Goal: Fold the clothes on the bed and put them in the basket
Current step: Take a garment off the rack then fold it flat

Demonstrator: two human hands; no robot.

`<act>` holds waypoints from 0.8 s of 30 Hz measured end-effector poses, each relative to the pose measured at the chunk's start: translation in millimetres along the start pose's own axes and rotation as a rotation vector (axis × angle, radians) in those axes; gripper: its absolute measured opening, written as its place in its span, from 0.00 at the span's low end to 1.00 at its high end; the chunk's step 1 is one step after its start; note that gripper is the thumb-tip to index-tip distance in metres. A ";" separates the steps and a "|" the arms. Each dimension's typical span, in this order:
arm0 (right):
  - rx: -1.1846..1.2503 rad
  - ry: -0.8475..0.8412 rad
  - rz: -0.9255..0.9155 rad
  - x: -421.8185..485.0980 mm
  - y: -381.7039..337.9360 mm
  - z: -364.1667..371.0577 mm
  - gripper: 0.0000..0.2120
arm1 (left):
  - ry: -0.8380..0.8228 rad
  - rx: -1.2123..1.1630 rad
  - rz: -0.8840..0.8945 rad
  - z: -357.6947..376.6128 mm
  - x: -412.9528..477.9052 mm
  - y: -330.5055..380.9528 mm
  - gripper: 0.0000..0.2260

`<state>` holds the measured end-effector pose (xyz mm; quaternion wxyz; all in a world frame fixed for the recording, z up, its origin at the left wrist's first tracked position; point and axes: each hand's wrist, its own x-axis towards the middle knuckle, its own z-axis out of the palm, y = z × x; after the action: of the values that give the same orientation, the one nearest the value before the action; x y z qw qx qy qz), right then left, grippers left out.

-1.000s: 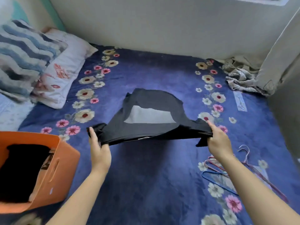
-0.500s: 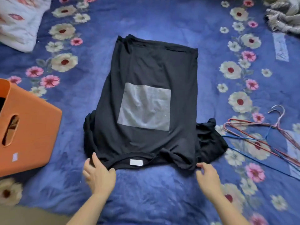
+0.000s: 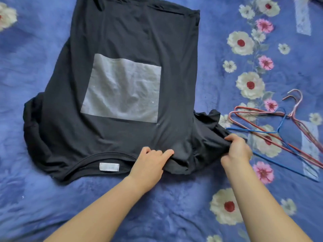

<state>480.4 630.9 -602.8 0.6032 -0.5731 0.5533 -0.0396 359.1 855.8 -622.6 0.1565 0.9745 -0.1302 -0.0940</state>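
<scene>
A black T-shirt (image 3: 129,41) with a grey square print lies flat on the blue flowered bedspread (image 3: 35,198), its collar and white label nearest me. My left hand (image 3: 150,165) rests on the shoulder area just right of the collar, fingers bent onto the cloth. My right hand (image 3: 236,151) pinches the bunched right sleeve at the shirt's near right corner. The left sleeve lies crumpled at the shirt's left edge. The basket is out of view.
Several wire hangers (image 3: 272,126), red, pink and blue, lie on the bedspread just right of my right hand.
The view has closed in on the shirt and the orange basket has left the frame. My left hand moved right past the collar; my right hand took hold of the right sleeve.
</scene>
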 end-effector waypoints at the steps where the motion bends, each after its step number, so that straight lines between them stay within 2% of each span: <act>1: 0.015 0.057 -0.035 6.1 -9.5 -9.0 0.16 | -0.028 -0.017 0.044 -2.8 -1.7 4.0 0.35; 3: 0.019 0.133 -0.104 14.9 -21.8 -36.0 0.15 | -0.076 -0.044 0.124 -6.0 -12.2 17.5 0.36; 5: -0.085 0.159 -0.175 20.5 -21.9 -62.3 0.10 | -0.124 -0.079 0.161 0.1 -23.6 31.9 0.36; 7: -0.203 0.172 -0.201 27.4 -15.7 -83.1 0.08 | -0.240 -0.068 0.192 8.0 -30.6 50.2 0.35; 9: -0.321 0.223 -0.150 40.7 -3.0 -100.1 0.14 | -0.389 -0.051 0.193 12.7 -36.4 66.5 0.35; 12: -0.498 0.279 -0.102 54.6 19.9 -121.2 0.20 | -0.594 -0.077 0.076 20.8 -42.1 86.0 0.34; 14: -0.573 0.301 -0.130 51.8 25.2 -124.1 0.21 | -0.591 -0.195 0.005 20.7 -39.5 88.5 0.30; 16: -0.625 0.332 -0.191 45.6 24.3 -120.7 0.23 | -0.471 -0.436 -0.096 15.5 -40.2 79.6 0.24; 19: -0.773 0.316 -0.451 8.4 23.8 -106.0 0.32 | 0.015 -0.628 -0.353 3.2 -47.5 53.5 0.14; 22: -0.902 0.009 -0.836 -49.8 58.4 -84.7 0.29 | 0.476 -0.533 -0.788 -18.4 -59.1 7.7 0.14; 24: -0.974 -0.322 -1.044 -90.5 91.3 -73.7 0.24 | 0.648 -0.462 -1.184 -30.2 -71.8 -27.0 0.19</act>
<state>339.5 675.9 -593.8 0.2563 -0.9642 0.0673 0.0135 303.9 909.3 -593.1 0.3126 0.8025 0.4971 0.1059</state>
